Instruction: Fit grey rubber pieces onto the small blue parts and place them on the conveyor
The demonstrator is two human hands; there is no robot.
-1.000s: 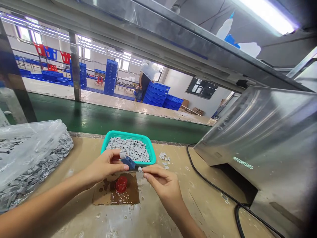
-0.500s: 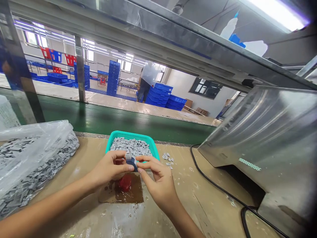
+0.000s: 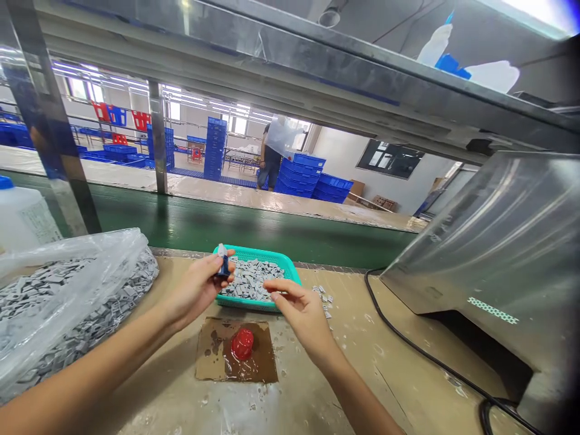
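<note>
My left hand (image 3: 202,281) is closed around a small dark blue block (image 3: 223,267). A light grey plastic piece (image 3: 222,250) sticks up from its top. Thumb and fingers of my right hand (image 3: 301,311) come together over the front right of a turquoise basket (image 3: 290,269); what they pinch, if anything, I cannot make out. Many small grey plastic parts (image 3: 254,278) fill the basket. Nearer to me, a red cup-shaped object (image 3: 242,344) stands on a wet brown sheet (image 3: 212,362).
At left lies a clear plastic bag (image 3: 113,248) of grey parts, with a white jug (image 3: 27,211) behind. Loose parts (image 3: 324,294) lie right of the basket. A black cable (image 3: 408,350) runs beside a metal housing (image 3: 475,241). Beyond the green belt (image 3: 272,223), a person (image 3: 269,157) stands.
My hands have moved apart; the blue block went up and left with my left hand, while my right hand shifted right. The view has turned slightly, uncovering the red object and more basket.
</note>
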